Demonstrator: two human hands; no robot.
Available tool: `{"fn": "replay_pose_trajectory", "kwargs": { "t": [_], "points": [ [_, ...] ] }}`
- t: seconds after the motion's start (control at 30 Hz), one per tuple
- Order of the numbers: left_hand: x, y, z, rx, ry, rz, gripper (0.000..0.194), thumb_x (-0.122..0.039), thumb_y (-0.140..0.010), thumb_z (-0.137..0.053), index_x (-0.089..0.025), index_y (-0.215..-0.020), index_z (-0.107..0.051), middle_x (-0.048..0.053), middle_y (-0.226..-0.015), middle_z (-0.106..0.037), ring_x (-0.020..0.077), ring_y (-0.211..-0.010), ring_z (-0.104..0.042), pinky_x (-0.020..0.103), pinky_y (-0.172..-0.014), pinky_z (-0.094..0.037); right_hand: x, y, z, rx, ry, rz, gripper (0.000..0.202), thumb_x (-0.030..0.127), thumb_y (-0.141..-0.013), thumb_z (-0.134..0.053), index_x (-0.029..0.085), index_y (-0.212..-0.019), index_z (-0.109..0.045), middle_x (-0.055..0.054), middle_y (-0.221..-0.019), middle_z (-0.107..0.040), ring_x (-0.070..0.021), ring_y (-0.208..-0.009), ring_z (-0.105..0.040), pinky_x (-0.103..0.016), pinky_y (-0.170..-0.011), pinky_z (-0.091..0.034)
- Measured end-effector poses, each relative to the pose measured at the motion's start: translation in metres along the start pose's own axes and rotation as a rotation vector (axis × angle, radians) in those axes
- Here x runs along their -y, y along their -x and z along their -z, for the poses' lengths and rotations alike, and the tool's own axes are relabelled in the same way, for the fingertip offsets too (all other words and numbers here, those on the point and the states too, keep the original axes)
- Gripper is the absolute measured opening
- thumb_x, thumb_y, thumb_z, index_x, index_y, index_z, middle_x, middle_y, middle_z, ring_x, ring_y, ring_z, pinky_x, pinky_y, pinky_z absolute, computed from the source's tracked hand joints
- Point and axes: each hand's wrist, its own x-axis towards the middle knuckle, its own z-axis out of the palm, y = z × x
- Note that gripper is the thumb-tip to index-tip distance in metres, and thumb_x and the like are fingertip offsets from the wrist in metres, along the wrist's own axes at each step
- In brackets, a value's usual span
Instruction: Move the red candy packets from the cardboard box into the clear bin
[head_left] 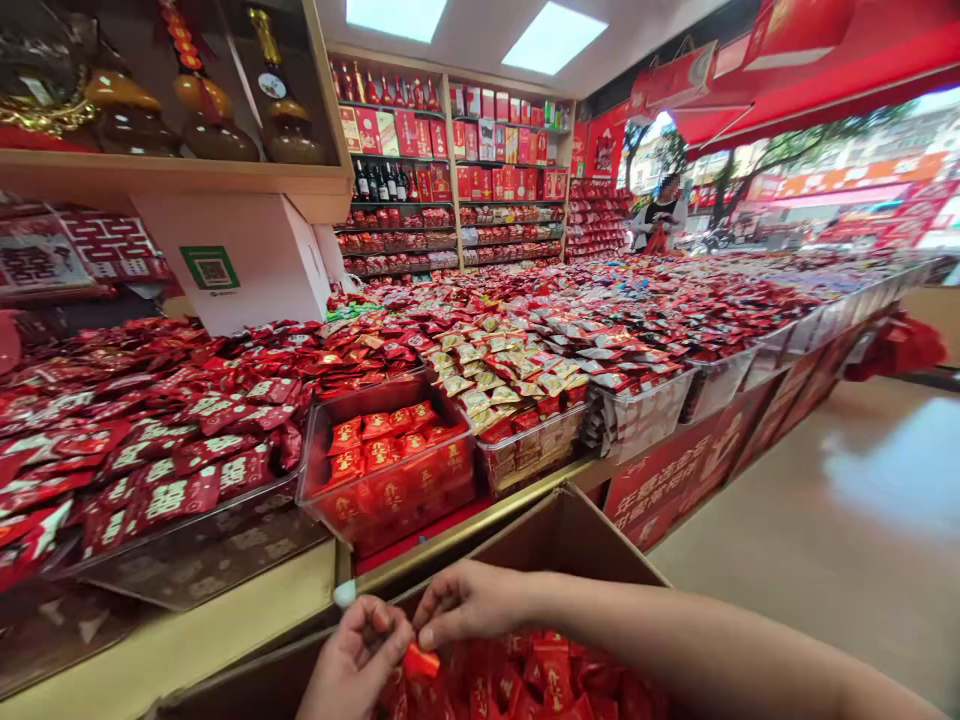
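Observation:
Over an open cardboard box [555, 520] my two hands meet, fingertips close together. My left hand [360, 655] is closed in a pinch at a small shiny red wrapped packet [421, 662]. My right hand [472, 605] reaches in from the right, thumb and fingers pressed together just above the packet; what it grips, if anything, is hidden. Below them, many red packets with gold print [551, 670] lie in the box. Behind it stands a clear bin [386, 500], partly filled with similar red packets.
Bins of dark red packets [180, 480] lie left, gold packets [487, 375] further right. A long row of clear bins [652, 405] runs away to the right, beside a shiny floor [847, 520]. Shelves of boxes [502, 140] line the back. A person [658, 220] stands at the far end.

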Motion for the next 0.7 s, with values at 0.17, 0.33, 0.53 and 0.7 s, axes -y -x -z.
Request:
{"fn": "replay_pose_trajectory", "kwargs": {
  "t": [0.17, 0.33, 0.53, 0.7],
  "points": [
    [-0.02, 0.005, -0.002, -0.217, 0.126, 0.02, 0.028, -0.024, -0.059, -0.067, -0.02, -0.061, -0.04, -0.008, -0.062, -0.056, 0.0073, -0.054, -0.05, 0.019, -0.054, -0.043, 0.019, 0.011, -0.016, -0.024, -0.27, 0.038, 0.042, 0.028, -0.047, -0.071, 0.014, -0.084, -0.054, 0.004, -0.07, -0.054, -0.0049, -0.059, -0.048, -0.02, -0.059, -0.038],
    [-0.019, 0.016, -0.009, -0.215, 0.126, 0.075, 0.03, -0.03, -0.059, -0.067, -0.021, -0.085, -0.053, -0.002, -0.08, -0.062, 0.0129, -0.075, -0.057, 0.019, -0.06, -0.046, 0.02, 0.011, -0.03, -0.072, -0.387, 0.157, 0.029, 0.03, -0.056, -0.067, 0.011, -0.075, -0.057, 0.003, -0.063, -0.053, -0.0056, -0.059, -0.047, -0.022, -0.062, -0.037],
    [-0.008, 0.025, -0.023, -0.027, 0.142, 0.213, 0.05, -0.027, -0.056, -0.069, -0.018, -0.1, -0.047, 0.006, -0.083, -0.066, 0.0193, -0.06, -0.063, 0.025, -0.046, -0.047, 0.028, 0.016, -0.031, -0.198, -0.325, 0.179, 0.031, 0.04, -0.068, -0.055, 0.01, -0.078, -0.055, 0.002, -0.064, -0.05, -0.0039, -0.054, -0.042, -0.018, -0.053, -0.034],
    [-0.007, 0.026, -0.021, 0.057, 0.045, 0.254, 0.031, -0.033, -0.06, -0.065, -0.014, -0.083, -0.055, 0.004, -0.066, -0.067, 0.0157, -0.05, -0.061, 0.02, -0.04, -0.041, 0.027, 0.014, -0.025, -0.358, -0.203, 0.168, 0.033, 0.04, -0.063, -0.059, 0.013, -0.079, -0.052, 0.003, -0.062, -0.049, -0.0043, -0.051, -0.04, -0.018, -0.049, -0.032]
  ]
}}
